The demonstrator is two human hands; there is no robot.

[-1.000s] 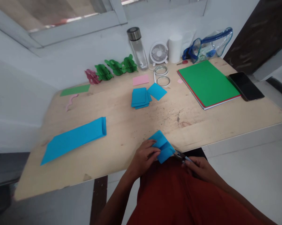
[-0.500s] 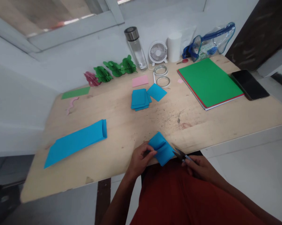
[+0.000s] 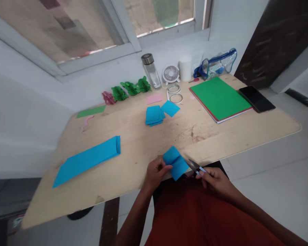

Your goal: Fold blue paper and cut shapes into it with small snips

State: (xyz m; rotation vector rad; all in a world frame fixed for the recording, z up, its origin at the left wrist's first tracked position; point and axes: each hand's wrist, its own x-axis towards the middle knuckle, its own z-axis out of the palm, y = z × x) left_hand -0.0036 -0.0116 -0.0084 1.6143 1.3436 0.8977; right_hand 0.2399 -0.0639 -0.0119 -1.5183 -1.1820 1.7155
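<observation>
At the front edge of the table, my left hand (image 3: 156,172) pinches a piece of blue paper (image 3: 179,167) by its left side; a crease or fold runs across it. My right hand (image 3: 215,179) is wrapped round the handles of a pair of scissors (image 3: 196,166), their blades a little apart, pointing up and left close to the paper's right corner. Farther back lie a stack of blue paper squares (image 3: 153,114) and a single blue square (image 3: 170,108) beside it. A long folded blue paper strip (image 3: 88,160) rests at the left.
Along the wall stand green paper shapes (image 3: 130,88), a glass bottle (image 3: 152,73), a small fan (image 3: 170,73), a white cylinder (image 3: 185,68) and a clear pouch (image 3: 218,65). Tape rolls (image 3: 176,98), a green folder (image 3: 219,99) and a phone (image 3: 256,98) lie on the table (image 3: 133,177).
The view has tilted up, showing more of the window. The scissors have shifted slightly away from the blue paper's right corner, while my left hand keeps its hold.
</observation>
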